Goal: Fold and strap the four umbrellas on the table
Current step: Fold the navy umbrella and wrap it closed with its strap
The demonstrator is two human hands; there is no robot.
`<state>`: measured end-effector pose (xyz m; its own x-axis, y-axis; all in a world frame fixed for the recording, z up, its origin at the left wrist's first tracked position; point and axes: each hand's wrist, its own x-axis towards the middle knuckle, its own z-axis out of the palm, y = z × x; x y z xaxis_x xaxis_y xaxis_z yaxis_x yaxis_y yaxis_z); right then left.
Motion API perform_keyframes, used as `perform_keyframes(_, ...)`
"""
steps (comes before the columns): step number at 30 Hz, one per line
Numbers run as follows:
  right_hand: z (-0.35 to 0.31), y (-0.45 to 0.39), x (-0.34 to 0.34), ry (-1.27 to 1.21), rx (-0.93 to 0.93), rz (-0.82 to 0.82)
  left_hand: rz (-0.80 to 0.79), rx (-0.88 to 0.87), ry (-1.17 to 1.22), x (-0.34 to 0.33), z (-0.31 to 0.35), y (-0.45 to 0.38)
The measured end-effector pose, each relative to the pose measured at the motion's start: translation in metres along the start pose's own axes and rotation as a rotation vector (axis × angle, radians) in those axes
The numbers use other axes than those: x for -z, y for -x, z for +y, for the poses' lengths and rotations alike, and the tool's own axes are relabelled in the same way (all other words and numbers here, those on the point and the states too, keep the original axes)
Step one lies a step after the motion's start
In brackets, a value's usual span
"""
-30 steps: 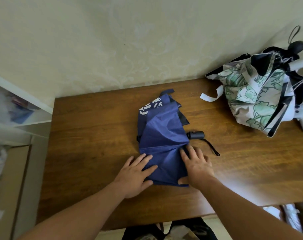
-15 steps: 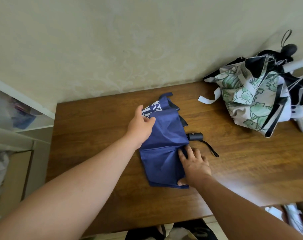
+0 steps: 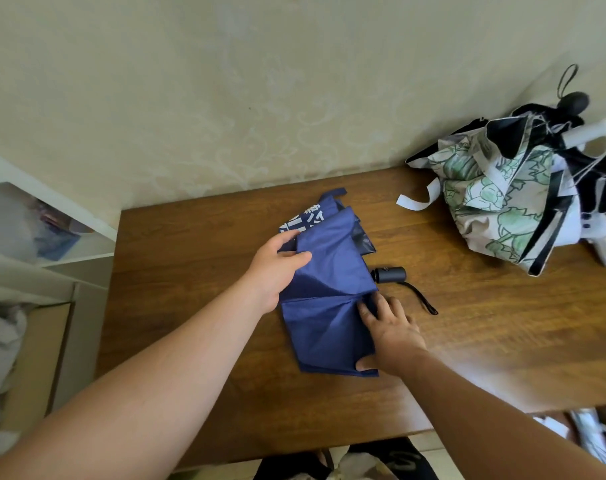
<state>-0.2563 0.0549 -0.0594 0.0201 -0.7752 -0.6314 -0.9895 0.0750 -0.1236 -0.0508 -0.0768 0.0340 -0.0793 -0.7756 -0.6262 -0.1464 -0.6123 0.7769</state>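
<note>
The left hand (image 3: 277, 268) is pinching a panel of the blue umbrella (image 3: 325, 296) lying mid-table (image 3: 190, 306); the right hand (image 3: 389, 329), fingers spread, is pressing the pleats flat; fold each panel taut

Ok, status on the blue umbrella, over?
Left hand grips a fold of the blue umbrella. Right hand presses it flat near the handle. Not strapped. Nothing in the way.

The scene is viewed by 1 head-worn wide-angle camera, aimed forward and steeply down from close above both forearms, with the wooden table (image 3: 197, 271) beneath the hands and a wall (image 3: 260, 81) beyond them.
</note>
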Motion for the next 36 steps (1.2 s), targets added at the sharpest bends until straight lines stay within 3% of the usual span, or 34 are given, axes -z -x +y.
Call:
perform_keyframes(5, 0.031, 0.019, 0.014, -0.304, 0.02, 0.075, -0.012, -0.094, -0.063, 0.015, -0.002, 0.016)
perform_keyframes(10, 0.036, 0.031, 0.057, -0.416, -0.016, 0.467, -0.074, -0.157, -0.109, 0.022, -0.009, 0.037)
perform_keyframes(12, 0.022, 0.036, 0.081, -0.513, 0.038, 0.543, -0.075, -0.163, -0.12, 0.023, -0.012, 0.044)
perform_keyframes(18, -0.021, 0.038, 0.116, -0.579, 0.184, 0.492, -0.055, -0.186, -0.123, 0.026, -0.021, 0.056)
perform_keyframes(24, -0.031, 0.054, 0.125, -0.702, 0.162, 0.596, -0.049, -0.244, -0.169, 0.028, -0.018, 0.061)
perform_keyframes(28, -0.029, 0.068, 0.137, -0.538, 0.187, 0.681, -0.011, -0.303, -0.189, 0.03, -0.01, 0.057)
perform_keyframes(32, -0.027, 0.075, 0.144, -0.488, 0.161, 0.662, -0.053, -0.344, -0.199, 0.031, -0.004, 0.056)
perform_keyframes(36, -0.026, 0.074, 0.141, -0.47, 0.129, 0.682, -0.036, -0.429, -0.36, 0.033, -0.005, 0.052)
